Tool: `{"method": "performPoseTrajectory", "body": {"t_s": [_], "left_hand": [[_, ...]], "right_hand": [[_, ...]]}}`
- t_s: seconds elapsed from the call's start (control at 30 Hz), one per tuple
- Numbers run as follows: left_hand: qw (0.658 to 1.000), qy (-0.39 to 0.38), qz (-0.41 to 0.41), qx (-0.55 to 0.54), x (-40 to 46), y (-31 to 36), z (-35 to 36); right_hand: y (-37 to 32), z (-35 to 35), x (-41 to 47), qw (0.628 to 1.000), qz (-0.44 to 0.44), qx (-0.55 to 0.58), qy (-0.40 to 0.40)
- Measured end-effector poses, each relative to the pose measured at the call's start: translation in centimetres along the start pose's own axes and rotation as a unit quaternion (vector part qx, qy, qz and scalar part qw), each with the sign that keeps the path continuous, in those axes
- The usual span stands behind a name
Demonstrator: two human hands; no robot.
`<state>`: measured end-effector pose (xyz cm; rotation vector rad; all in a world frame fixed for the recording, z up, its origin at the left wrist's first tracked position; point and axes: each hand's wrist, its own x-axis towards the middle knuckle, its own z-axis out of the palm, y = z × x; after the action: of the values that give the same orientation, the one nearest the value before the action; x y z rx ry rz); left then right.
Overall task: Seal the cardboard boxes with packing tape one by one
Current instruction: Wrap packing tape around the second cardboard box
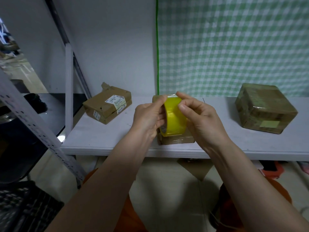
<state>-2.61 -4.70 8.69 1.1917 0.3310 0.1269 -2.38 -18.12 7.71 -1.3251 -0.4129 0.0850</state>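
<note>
The roll of yellow packing tape (173,117) is held up in the air between both hands, right over the middle cardboard box (175,139) at the front edge of the white table (100,139). The left hand (148,117) grips the roll from its open side, fingers curled around the rim and thumb lying along the top. The right hand (199,114) pinches at the top of the roll with thumb and forefinger, where a short glossy bit of tape shows, while its other fingers are curled against the roll's outer face. The middle box is mostly hidden behind the hands; only its back corner and its lower front edge show, the front already shiny with tape.

Further back on the left lies a flatter box (107,106) with white shipping labels on top and a crumpled corner. Well apart on the right sits a bigger box (265,108) wrapped in clear tape, with a pale yellow label on its front face. Behind the table hangs a green checked cloth (234,44), and a grey metal shelf post (33,124) slants down on the left.
</note>
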Motion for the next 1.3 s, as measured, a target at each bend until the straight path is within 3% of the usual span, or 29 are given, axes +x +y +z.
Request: {"method": "performPoseTrajectory", "body": {"t_s": [0.4,0.53,0.63,0.7,0.8,0.87,0.9,1.07,1.17,1.3], "left_hand": [[0.999,-0.010,-0.044,-0.020,0.6,0.7,-0.2],[0.994,0.029,0.005,0.108,0.5,0.4,-0.4],[0.953,0.090,0.181,0.227,0.0,-0.1,-0.9],[0.927,0.013,0.268,0.262,-0.8,0.0,-1.4],[0.873,-0.147,0.278,0.374,-1.5,0.0,-2.3],[0.824,-0.158,0.298,0.455,-1.6,0.1,-2.6],[0.816,-0.146,0.303,0.470,-1.6,0.1,-2.6],[0.840,-0.095,0.331,0.419,-1.5,0.0,-2.1],[0.868,-0.090,0.332,0.359,-1.3,-0.1,-1.7],[0.879,-0.088,0.330,0.333,-1.1,-0.3,-1.5]], "right_hand": [[0.0,-0.1,0.1,0.980,0.075,0.183,-0.027],[-0.4,0.1,0.4,0.974,0.080,0.210,0.030],[-0.6,0.0,0.9,0.974,0.086,0.195,0.083],[-0.5,-0.1,1.0,0.975,0.090,0.182,0.095],[-0.4,-0.1,0.9,0.977,0.095,0.163,0.097],[-0.2,-0.1,0.9,0.979,0.098,0.153,0.097],[-0.1,-0.1,0.9,0.979,0.099,0.145,0.098],[0.3,-0.1,0.8,0.981,0.100,0.130,0.101],[0.3,-0.1,0.7,0.985,0.100,0.101,0.101],[0.2,-0.1,0.6,0.988,0.099,0.066,0.103]]}}
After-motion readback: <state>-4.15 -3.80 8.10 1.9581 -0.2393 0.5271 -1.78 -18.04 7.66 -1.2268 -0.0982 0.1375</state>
